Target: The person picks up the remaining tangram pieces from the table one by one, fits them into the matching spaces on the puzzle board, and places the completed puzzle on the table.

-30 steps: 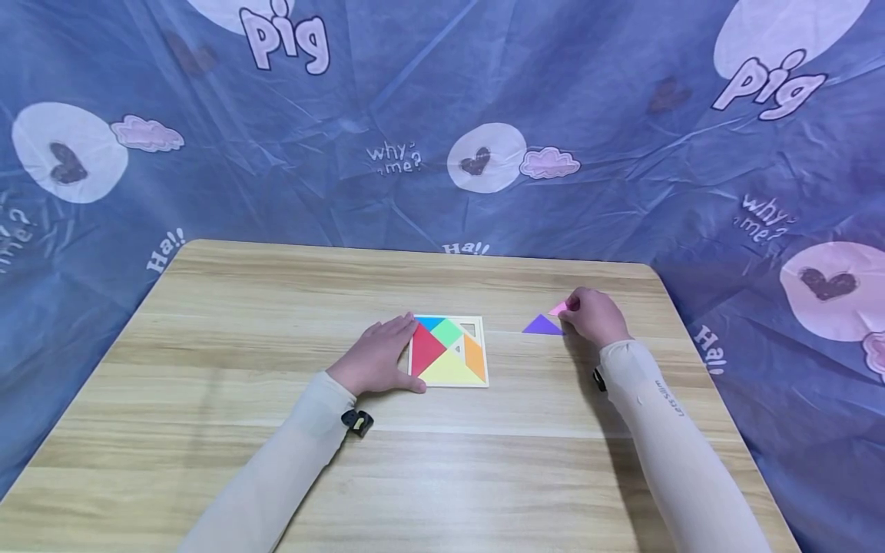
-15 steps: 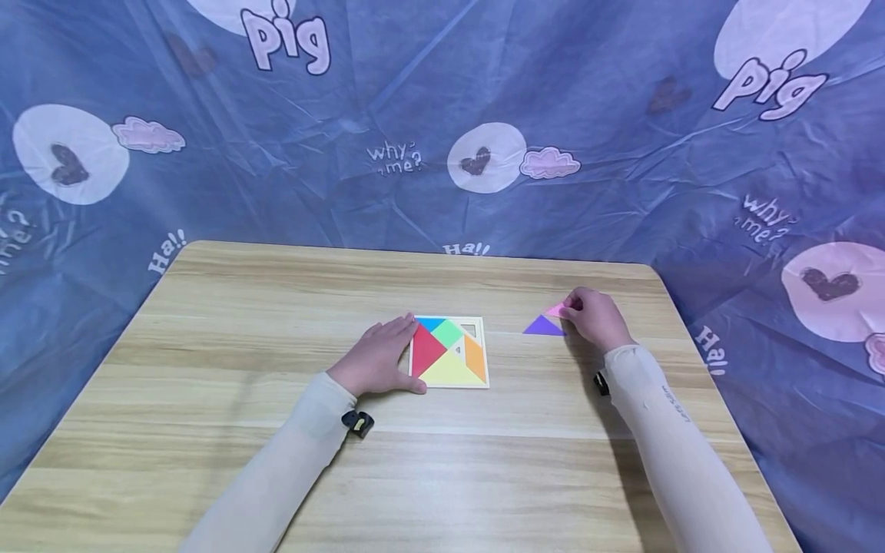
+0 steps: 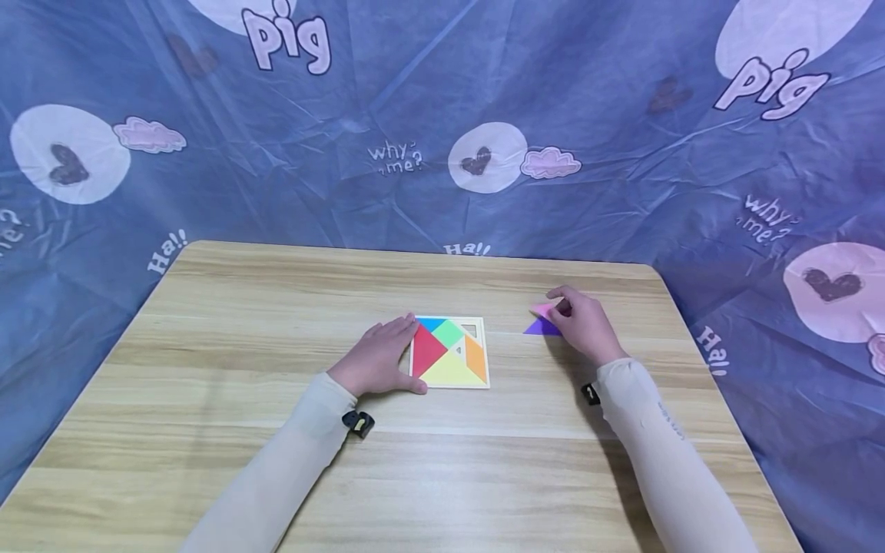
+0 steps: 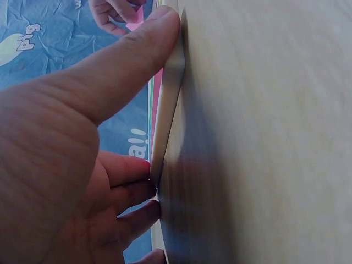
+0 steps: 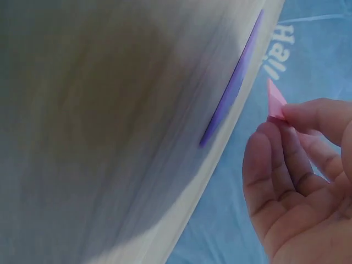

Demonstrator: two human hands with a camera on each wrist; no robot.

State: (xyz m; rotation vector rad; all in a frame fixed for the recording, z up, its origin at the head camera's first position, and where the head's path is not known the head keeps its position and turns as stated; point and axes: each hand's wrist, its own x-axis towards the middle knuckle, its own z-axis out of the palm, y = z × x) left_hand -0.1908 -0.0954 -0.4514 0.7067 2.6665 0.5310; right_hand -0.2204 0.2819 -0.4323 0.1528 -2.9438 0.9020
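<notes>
A square tangram board (image 3: 451, 385) lies mid-table, with red, blue, green, yellow and orange pieces set in it. Two gaps show in it, one at the far right corner and a small one inside. My left hand (image 3: 376, 357) holds the board at its left side, thumb at the near edge and fingers along the left edge and far corner. My right hand (image 3: 588, 326) pinches a pink triangle piece (image 5: 276, 102) between thumb and fingers, raised off the table. Below it a purple triangle piece (image 3: 541, 328) lies on the table, partly covered by the hand in the head view.
The wooden table (image 3: 429, 476) reaches back to a blue printed cloth (image 3: 387, 207) hanging behind it and along the sides. Each wrist carries a small black camera, one of them the left wrist camera (image 3: 358, 422).
My right hand has lifted the pink triangle and moved left with it, over the purple triangle. My left hand and the board have stayed in place.
</notes>
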